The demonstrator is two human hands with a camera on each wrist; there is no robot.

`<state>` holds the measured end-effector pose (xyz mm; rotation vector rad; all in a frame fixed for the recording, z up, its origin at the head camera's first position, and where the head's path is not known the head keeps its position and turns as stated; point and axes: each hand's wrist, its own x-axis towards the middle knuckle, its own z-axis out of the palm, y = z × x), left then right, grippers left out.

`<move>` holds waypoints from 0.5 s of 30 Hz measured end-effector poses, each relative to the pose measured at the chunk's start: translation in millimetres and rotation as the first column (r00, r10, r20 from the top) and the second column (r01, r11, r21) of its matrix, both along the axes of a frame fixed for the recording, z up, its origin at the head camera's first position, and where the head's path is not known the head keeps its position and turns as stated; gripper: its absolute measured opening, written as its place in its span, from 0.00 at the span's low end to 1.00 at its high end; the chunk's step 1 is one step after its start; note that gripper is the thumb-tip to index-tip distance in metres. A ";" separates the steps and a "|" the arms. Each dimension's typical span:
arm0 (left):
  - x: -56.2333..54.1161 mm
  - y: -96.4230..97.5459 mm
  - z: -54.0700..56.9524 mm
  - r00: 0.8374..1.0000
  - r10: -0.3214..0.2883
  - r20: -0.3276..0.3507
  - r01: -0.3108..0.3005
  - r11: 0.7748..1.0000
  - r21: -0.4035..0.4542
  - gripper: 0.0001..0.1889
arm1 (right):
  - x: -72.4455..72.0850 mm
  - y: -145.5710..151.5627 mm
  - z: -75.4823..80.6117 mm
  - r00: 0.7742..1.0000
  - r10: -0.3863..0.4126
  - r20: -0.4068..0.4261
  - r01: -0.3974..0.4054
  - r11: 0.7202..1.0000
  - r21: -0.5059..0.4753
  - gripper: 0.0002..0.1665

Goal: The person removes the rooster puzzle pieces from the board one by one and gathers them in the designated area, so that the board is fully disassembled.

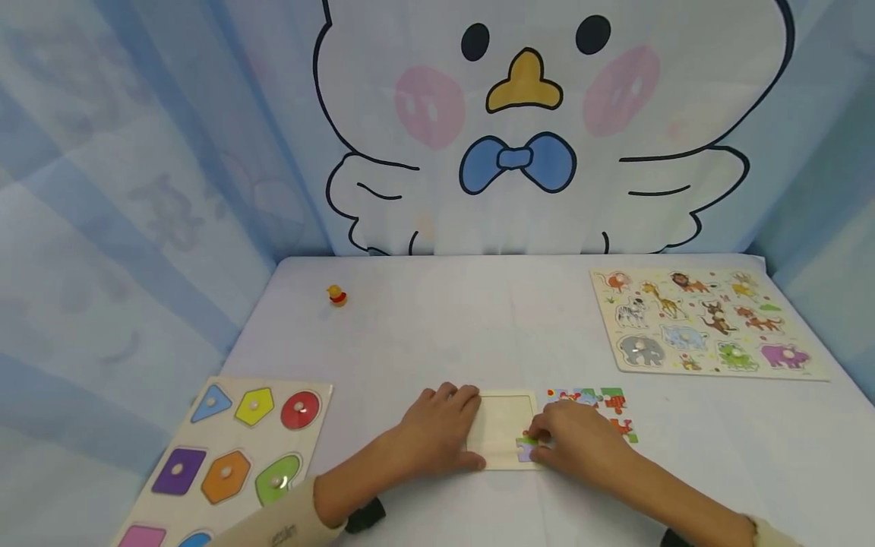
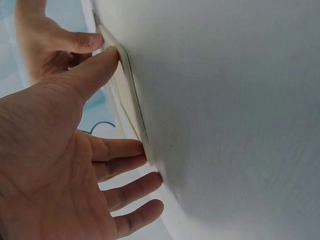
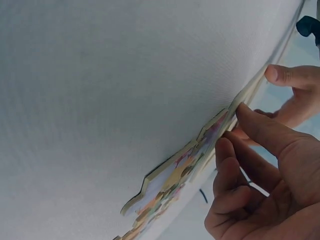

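A shallow wooden puzzle tray (image 1: 497,414) lies on the table in front of the person. My left hand (image 1: 440,431) holds its left side, thumb near the front corner and fingers at the back corner, as the left wrist view also shows along the tray edge (image 2: 135,100). My right hand (image 1: 581,441) pinches a green and purple jigsaw piece (image 1: 525,450) at the tray's front right corner; the fingers hide part of it. More colourful jigsaw pieces (image 1: 614,400) lie to the right of the tray, partly behind the right hand.
A shape puzzle board (image 1: 256,406) with knobs lies at the left. An animal puzzle board (image 1: 611,353) lies at the back right. A small yellow and red duck toy (image 1: 337,296) stands at the back left. A printed curtain (image 1: 437,213) hangs behind the table.
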<state>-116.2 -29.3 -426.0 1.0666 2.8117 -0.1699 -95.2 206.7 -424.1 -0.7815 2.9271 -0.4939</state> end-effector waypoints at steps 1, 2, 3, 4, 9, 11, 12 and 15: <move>-0.5 -0.2 0.4 1.000 -0.002 -0.002 0.002 1.000 -0.003 0.47 | -0.6 -0.2 -0.1 1.000 -0.003 0.009 0.003 1.000 -0.004 0.10; -0.8 -0.3 0.6 1.000 -0.002 -0.004 0.002 1.000 -0.004 0.47 | -1.2 -0.2 -0.3 1.000 -0.007 0.020 0.007 1.000 -0.009 0.10; -1.2 -0.1 0.4 1.000 0.000 -0.003 0.000 1.000 -0.006 0.48 | -1.6 -0.2 -0.2 0.999 -0.013 0.036 0.013 1.000 -0.015 0.10; -1.2 0.1 0.2 1.000 0.002 -0.002 -0.002 1.000 -0.011 0.48 | -1.9 -0.1 -0.2 0.998 -0.021 0.054 0.022 1.000 -0.022 0.10; -1.2 3.7 -0.3 1.000 0.011 -0.012 -0.011 0.999 -0.046 0.48 | -2.8 2.7 0.7 0.980 -0.077 0.181 0.097 0.990 -0.102 0.12; -1.2 5.3 0.0 1.000 0.013 -0.021 -0.014 0.998 -0.060 0.48 | -3.7 4.1 0.2 0.970 -0.084 0.230 0.120 0.982 -0.147 0.12; -1.3 5.9 -0.1 1.000 0.015 -0.025 -0.017 0.998 -0.065 0.48 | -4.2 5.0 -0.3 0.966 -0.074 0.249 0.121 0.977 -0.176 0.12; -0.8 6.5 0.3 0.999 0.030 -0.024 -0.032 0.996 -0.077 0.48 | -5.4 7.3 -2.3 0.958 -0.041 0.285 0.114 0.963 -0.245 0.10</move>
